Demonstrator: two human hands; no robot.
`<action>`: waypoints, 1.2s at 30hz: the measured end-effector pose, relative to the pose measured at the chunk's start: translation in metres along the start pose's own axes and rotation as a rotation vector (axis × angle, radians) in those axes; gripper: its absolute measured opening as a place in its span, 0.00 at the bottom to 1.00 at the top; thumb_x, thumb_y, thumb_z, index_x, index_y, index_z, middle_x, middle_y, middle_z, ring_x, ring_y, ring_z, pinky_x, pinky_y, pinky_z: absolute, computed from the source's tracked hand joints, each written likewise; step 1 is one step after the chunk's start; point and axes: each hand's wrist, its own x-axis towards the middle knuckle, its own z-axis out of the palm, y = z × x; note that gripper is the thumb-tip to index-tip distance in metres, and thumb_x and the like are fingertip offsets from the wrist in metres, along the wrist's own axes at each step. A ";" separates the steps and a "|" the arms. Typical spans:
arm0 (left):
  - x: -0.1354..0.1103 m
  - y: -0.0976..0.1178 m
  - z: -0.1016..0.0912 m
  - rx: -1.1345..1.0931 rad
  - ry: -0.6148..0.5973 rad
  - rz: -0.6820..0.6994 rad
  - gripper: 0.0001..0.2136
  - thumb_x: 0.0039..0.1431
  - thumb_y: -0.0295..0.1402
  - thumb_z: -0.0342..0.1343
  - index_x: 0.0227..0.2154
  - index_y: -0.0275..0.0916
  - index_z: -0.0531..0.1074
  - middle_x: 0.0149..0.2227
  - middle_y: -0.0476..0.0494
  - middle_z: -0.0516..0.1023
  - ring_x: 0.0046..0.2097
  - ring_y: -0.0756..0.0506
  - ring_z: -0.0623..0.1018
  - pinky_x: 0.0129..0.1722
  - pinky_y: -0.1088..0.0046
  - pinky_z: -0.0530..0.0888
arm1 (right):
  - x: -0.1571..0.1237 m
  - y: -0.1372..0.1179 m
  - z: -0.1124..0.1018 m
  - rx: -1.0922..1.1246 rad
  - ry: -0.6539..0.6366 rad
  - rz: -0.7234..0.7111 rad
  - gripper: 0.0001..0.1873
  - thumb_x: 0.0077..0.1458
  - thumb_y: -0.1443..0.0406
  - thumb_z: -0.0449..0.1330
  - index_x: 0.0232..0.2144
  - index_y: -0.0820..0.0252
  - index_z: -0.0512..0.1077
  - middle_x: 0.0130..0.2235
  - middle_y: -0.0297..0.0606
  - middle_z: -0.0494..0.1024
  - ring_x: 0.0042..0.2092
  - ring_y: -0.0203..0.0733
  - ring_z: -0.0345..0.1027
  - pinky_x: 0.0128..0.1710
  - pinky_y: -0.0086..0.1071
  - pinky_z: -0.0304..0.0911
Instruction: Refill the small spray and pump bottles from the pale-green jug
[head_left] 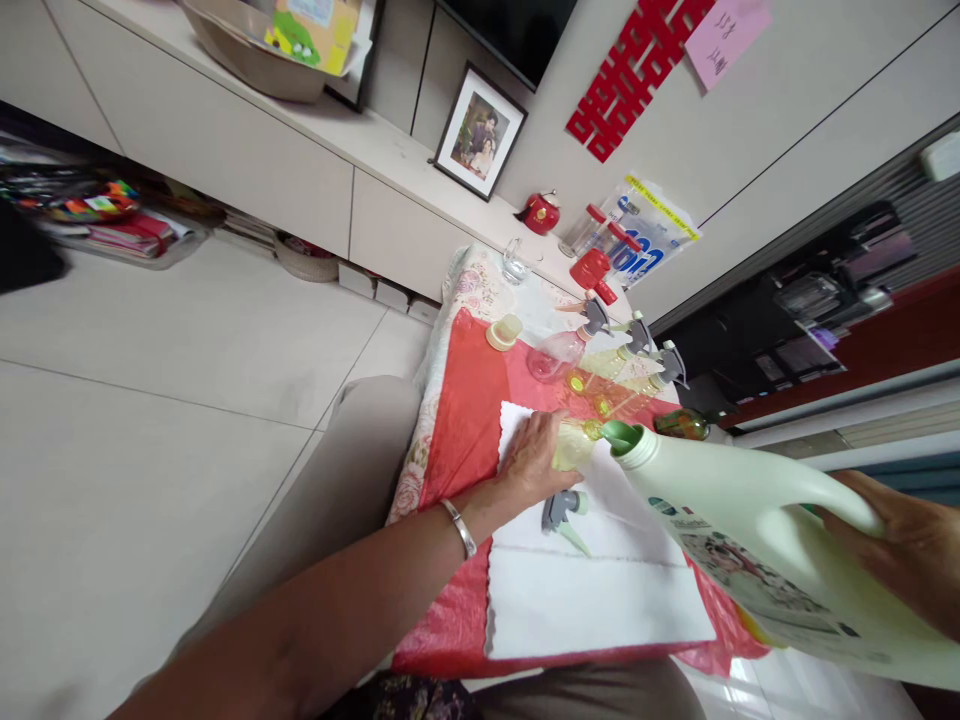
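Observation:
My left hand [534, 458] is wrapped round a small yellow-tinted spray bottle [574, 446] that has no spray head on it. With my right hand [900, 540] I grip the handle of a large pale green detergent jug [750, 520]. The jug is tilted left, its green-lipped spout right at the bottle's neck; I cannot tell whether liquid is flowing. Below the bottle, a grey and green spray head [562, 515] lies on a white cloth [585, 590]. A pale cap [504, 332] stands on the red covering beyond my left hand.
Three spray bottles with heads on, one pink [556, 355] and two yellowish, stand at the table's far side. A dark glass bottle [682, 424] lies near the jug. Behind are a glass mug [515, 262], red-lidded jars and a photo frame [481, 130] on a cabinet.

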 end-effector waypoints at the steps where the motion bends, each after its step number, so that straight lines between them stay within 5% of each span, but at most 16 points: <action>1: 0.000 0.000 0.000 0.002 -0.001 0.002 0.39 0.42 0.33 0.70 0.58 0.41 0.59 0.56 0.36 0.69 0.59 0.33 0.69 0.56 0.53 0.69 | 0.000 -0.001 0.000 0.002 -0.019 0.017 0.27 0.50 0.40 0.48 0.44 0.42 0.73 0.31 0.34 0.78 0.28 0.46 0.72 0.26 0.35 0.61; 9: 0.000 0.001 -0.001 0.013 -0.008 0.011 0.39 0.42 0.33 0.70 0.58 0.41 0.58 0.56 0.36 0.68 0.59 0.34 0.69 0.56 0.54 0.69 | 0.000 -0.005 -0.005 -0.003 -0.108 0.093 0.33 0.47 0.35 0.44 0.45 0.39 0.71 0.31 0.33 0.77 0.32 0.49 0.72 0.31 0.38 0.62; 36: -0.001 -0.002 0.002 0.006 0.009 0.024 0.39 0.43 0.34 0.70 0.59 0.42 0.58 0.55 0.37 0.69 0.59 0.34 0.69 0.58 0.53 0.68 | 0.001 0.000 -0.001 0.001 -0.067 0.062 0.27 0.49 0.40 0.48 0.46 0.37 0.71 0.33 0.31 0.77 0.32 0.47 0.72 0.31 0.37 0.63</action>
